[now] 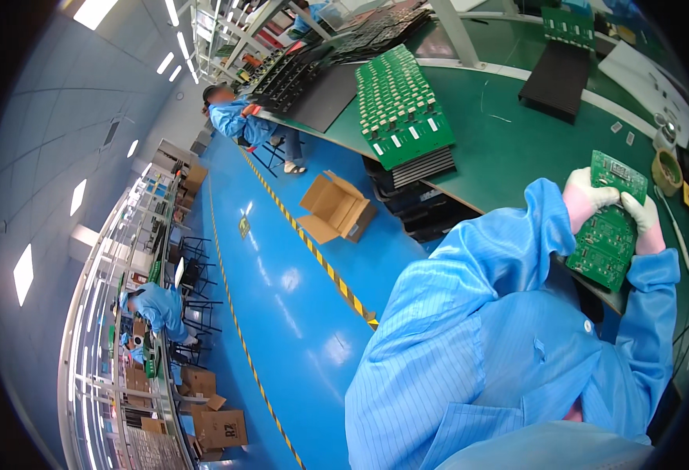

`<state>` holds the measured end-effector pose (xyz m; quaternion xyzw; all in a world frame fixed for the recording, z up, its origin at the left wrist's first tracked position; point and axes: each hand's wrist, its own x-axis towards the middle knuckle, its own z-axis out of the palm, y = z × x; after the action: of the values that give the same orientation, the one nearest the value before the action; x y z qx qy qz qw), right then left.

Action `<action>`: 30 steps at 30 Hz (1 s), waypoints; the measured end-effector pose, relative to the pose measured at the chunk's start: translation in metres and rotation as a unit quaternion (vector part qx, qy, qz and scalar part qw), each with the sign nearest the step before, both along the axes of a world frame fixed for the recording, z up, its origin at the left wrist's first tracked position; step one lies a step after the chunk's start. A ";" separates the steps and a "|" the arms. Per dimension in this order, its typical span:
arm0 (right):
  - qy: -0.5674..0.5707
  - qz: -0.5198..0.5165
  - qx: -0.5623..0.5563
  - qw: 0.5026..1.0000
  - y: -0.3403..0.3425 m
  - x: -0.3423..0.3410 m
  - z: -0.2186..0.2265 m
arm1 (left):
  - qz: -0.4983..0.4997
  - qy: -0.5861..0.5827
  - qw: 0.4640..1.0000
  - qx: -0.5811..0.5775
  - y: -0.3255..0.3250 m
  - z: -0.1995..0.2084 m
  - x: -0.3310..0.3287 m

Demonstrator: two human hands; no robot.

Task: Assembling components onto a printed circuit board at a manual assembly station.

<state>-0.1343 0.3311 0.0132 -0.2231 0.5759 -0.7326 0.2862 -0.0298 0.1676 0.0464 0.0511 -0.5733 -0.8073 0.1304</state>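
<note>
Head view, tilted hard to one side. Both hands gloved in white and pink, sleeves in blue striped smock cloth. Left hand (587, 197) clenched on the left edge of a green circuit board (611, 223), fingers curled over its face. Right hand (646, 223) clenched on the board's right edge, thumb laid across the top. Board held up between the two hands, just over the near edge of the green bench (517, 149), tilted, with its small parts facing the camera. Whether a second board lies under the first: cannot tell.

On the bench, well apart from the hands: a fanned stack of green boards (403, 106) resting on dark trays (423, 166); a black tray stack (554, 81) further along; a tape roll (665, 171) just beside the right hand; a thin white pen-like tool (676, 223) lying near that roll. More dark panels (297, 70) spread along the bench's far end.

Below the bench, blue floor (282, 298) with a yellow-and-black striped line. Open cardboard box (335, 207) lying on the floor beside that line. A seated person in a blue smock (239, 121) at the bench's far end. Another person in blue (156, 307) by the shelving across the aisle, with more boxes (219, 427) stacked nearby.
</note>
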 end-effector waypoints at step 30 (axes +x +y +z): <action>0.178 -0.336 0.396 0.836 0.030 -0.021 -0.017 | -0.069 -0.205 0.834 -0.507 -0.113 0.058 -0.233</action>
<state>-0.1556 0.3606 -0.0037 -0.0100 0.8975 -0.4403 -0.0211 -0.2630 0.0546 0.1041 0.1030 -0.9181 -0.3808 -0.0385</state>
